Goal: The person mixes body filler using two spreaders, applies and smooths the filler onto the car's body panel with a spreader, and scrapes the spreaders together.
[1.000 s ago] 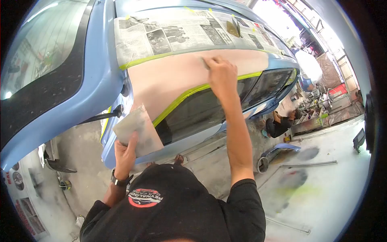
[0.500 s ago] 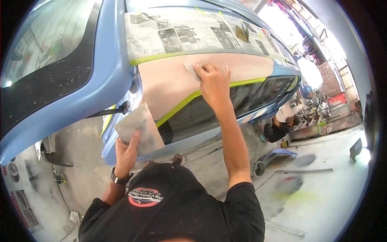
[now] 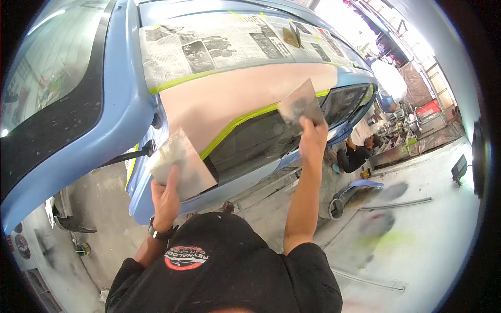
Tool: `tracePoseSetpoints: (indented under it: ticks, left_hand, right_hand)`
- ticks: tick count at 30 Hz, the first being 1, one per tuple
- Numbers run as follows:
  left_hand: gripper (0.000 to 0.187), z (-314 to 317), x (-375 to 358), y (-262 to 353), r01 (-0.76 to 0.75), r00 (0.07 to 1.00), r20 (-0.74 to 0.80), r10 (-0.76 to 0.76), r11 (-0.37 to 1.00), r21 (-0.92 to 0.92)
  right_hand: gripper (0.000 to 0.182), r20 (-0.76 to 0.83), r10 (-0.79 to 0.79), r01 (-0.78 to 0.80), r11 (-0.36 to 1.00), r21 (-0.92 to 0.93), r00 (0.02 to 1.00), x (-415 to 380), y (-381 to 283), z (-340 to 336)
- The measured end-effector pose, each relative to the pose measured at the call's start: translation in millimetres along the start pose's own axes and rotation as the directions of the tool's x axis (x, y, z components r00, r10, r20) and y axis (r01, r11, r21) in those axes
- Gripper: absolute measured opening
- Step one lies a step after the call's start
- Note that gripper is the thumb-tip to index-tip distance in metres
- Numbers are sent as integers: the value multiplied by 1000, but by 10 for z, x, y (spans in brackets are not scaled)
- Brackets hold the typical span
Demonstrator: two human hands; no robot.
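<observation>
My right hand (image 3: 313, 140) grips a flat metal spreader (image 3: 301, 104), fingers pinching its lower edge, blade held up just off the pink filler patch (image 3: 229, 99) on the blue car (image 3: 125, 104). My left hand (image 3: 166, 198) holds a mixing board (image 3: 180, 164), thumb clamped on its face, beside the taped window (image 3: 250, 143). Newspaper (image 3: 219, 47) masks the roof. Another person (image 3: 357, 156) crouches further along the car.

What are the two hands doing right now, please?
Left hand: closed on a flat metal board smeared with filler.
Right hand: closed on a flat spreader blade, raised off the pink panel.
</observation>
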State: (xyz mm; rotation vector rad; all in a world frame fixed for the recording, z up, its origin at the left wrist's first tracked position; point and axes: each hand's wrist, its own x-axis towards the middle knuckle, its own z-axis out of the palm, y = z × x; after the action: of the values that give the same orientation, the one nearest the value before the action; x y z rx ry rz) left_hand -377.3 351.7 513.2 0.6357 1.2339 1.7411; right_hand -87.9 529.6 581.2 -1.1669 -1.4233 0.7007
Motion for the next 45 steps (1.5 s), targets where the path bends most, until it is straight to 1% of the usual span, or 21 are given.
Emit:
tracePoseSetpoints:
  ticks: [1,2,4,5,7,8,10,11,14,15,17,20,23,26,28,31,34,37,40,43,45]
  left_hand:
    - [28,70,18,-31,12,1000,28,-12,1000,7]
    - [28,141,52,-97,22,998,57,-23,1000,16]
    - [27,288,119,-283,72,992,99,-74,997,20]
    - [26,397,126,-287,48,989,138,-43,998,-35]
    - [26,595,143,-262,12,975,221,21,989,-146]
    - [27,643,151,-205,52,971,241,-7,982,-180]
    - [29,725,148,-73,135,959,278,-63,959,-248]
    - [30,736,153,-53,131,955,289,-62,966,-225]
    - [32,776,191,-37,78,962,270,-29,982,-173]
    - [32,785,181,-61,53,969,245,-14,987,-154]
    - [33,780,157,-116,31,977,213,-8,994,-106]
    - [35,643,81,-229,53,979,198,-48,998,-23]
    - [37,483,10,-368,96,984,151,-98,995,16]
    - [38,430,-51,-450,106,994,43,-105,994,-8]
    - [38,447,-84,-445,71,997,-22,-72,997,-20]
    - [34,456,-82,-402,95,995,-21,-97,994,-52]
    - [33,708,-111,-259,91,996,7,-91,994,-63]
    - [30,681,-104,-331,66,996,64,-67,998,16]
    - [32,578,-88,-460,100,991,69,-114,978,184]
    - [32,746,-159,-543,117,992,29,-119,991,58]
    - [32,734,-237,-711,-126,992,31,124,897,425]
  right_hand:
    - [47,17,81,-82,993,86,997,-187,-59,-7]
    - [44,107,114,-121,991,60,988,-446,-169,24]
    - [44,342,-136,133,991,33,930,-818,-382,222]
    - [47,472,-393,408,910,76,789,-925,-424,294]
    - [52,503,-335,425,903,-71,796,-1111,-276,267]
    - [55,518,-304,432,890,-145,799,-1178,-170,236]
    - [59,673,-168,548,732,-404,720,-1249,116,-10]
    - [61,728,-75,604,620,-501,682,-1282,231,-142]
    - [60,444,-136,331,856,-397,885,-1252,419,-354]
    - [58,334,-147,275,885,-377,931,-1218,436,-415]
    - [54,93,-144,166,937,-309,985,-1127,439,-503]
    - [50,-31,-112,101,961,-257,993,-1101,462,-507]
    - [49,72,-127,141,960,-243,989,-1181,559,-425]
    - [48,163,-57,80,987,-138,985,-1240,583,-380]
    - [48,141,-51,75,982,-173,989,-1244,655,-407]
    - [49,124,-94,116,977,-179,988,-1142,712,-475]
    - [50,135,-109,133,974,-186,985,-1038,675,-542]
    - [49,178,-125,152,977,-149,976,-994,713,-548]
    - [48,243,-124,155,981,-114,962,-949,728,-526]
    - [48,271,-157,193,974,-115,950,-848,785,-556]
    - [48,287,-161,200,973,-113,945,-788,815,-589]
